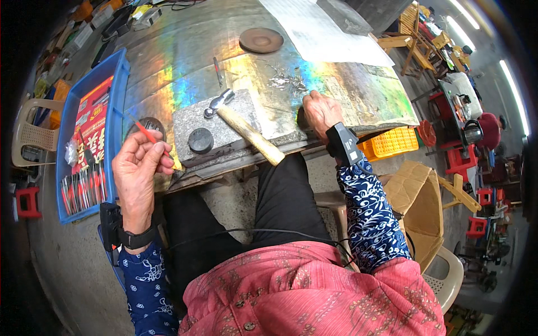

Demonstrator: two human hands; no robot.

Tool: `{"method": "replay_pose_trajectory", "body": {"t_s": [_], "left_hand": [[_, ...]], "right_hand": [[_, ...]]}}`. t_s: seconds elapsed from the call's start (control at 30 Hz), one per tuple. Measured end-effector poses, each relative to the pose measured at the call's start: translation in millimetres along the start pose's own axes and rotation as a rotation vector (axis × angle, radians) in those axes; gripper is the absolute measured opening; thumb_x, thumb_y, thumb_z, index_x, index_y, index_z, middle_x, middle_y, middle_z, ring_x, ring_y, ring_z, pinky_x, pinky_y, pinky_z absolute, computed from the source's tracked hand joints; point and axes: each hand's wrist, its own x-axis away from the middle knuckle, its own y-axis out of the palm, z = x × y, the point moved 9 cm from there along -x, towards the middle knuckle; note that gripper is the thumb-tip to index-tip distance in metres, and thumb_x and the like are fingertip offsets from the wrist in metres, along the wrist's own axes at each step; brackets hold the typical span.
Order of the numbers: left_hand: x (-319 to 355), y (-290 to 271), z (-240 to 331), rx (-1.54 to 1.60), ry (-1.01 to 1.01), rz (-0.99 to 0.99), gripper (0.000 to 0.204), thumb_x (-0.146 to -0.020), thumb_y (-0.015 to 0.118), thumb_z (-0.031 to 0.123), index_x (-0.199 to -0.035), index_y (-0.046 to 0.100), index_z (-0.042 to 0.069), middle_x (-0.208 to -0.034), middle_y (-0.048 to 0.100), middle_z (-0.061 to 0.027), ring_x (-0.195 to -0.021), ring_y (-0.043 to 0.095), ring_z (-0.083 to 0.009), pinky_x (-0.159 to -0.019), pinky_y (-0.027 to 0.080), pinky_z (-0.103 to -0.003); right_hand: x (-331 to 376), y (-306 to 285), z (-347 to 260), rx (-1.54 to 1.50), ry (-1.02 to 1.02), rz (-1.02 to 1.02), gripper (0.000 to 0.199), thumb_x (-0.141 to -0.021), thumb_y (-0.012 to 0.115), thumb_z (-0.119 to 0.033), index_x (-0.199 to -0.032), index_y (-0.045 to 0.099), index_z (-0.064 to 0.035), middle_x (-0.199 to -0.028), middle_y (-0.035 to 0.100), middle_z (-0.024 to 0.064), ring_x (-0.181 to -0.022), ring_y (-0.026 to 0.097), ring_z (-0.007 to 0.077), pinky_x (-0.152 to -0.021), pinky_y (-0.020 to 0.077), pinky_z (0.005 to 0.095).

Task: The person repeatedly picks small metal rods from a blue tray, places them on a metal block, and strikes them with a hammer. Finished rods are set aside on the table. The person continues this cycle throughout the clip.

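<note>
My left hand (137, 162) is at the table's left edge, beside the blue tray. Its thumb and fingers pinch a slim tool with a red handle (147, 133) and a thin pale tip that points up and left. My right hand (321, 113) rests at the table's front edge with curled fingers; a dark patch shows under it, and what it holds, if anything, is hidden. Just beyond it lies a pile of small, thin metal pieces (288, 82). Between my hands, a hammer (249, 134) with a wooden handle lies across a grey stone block (188, 120), near a black round puck (200, 140).
The blue tray (122, 84) holds red packets and a row of slim tools. A brown round dish (261, 40), a thin red-and-dark tool (217, 71) and a white sheet (319, 39) lie farther back. Right of my legs are a yellow crate (390, 144) and a cardboard box (417, 207).
</note>
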Motion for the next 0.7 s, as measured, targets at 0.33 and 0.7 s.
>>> {"method": "replay_pose_trajectory", "body": {"t_s": [0.33,0.7], "left_hand": [[8.5,7.1,-8.4,0.17,-0.043,-0.025,0.015,-0.092,0.06,0.005,-0.106,0.06,-0.002,-0.088,0.068,-0.0105,-0.071,0.063,-0.011,-0.058,0.054,-0.021],[27.1,40.7,-21.1,0.523,-0.094,-0.141,0.016,-0.095,0.057,0.006,-0.11,0.057,0.0,-0.096,0.067,-0.0155,-0.082,0.069,-0.0216,-0.064,0.061,-0.029]], "right_hand": [[3.7,-47.2,-40.6,0.121,0.078,0.063,0.012,-0.08,0.059,-0.003,-0.091,0.053,-0.0035,-0.082,0.06,0.0184,-0.076,0.06,0.0398,-0.066,0.0469,0.0453],[36.5,-72.1,-163.6,-0.77,0.09,0.023,0.007,-0.086,0.061,0.001,-0.092,0.064,0.0015,-0.08,0.06,0.0016,-0.067,0.053,0.0064,-0.062,0.0442,0.0211]]}}
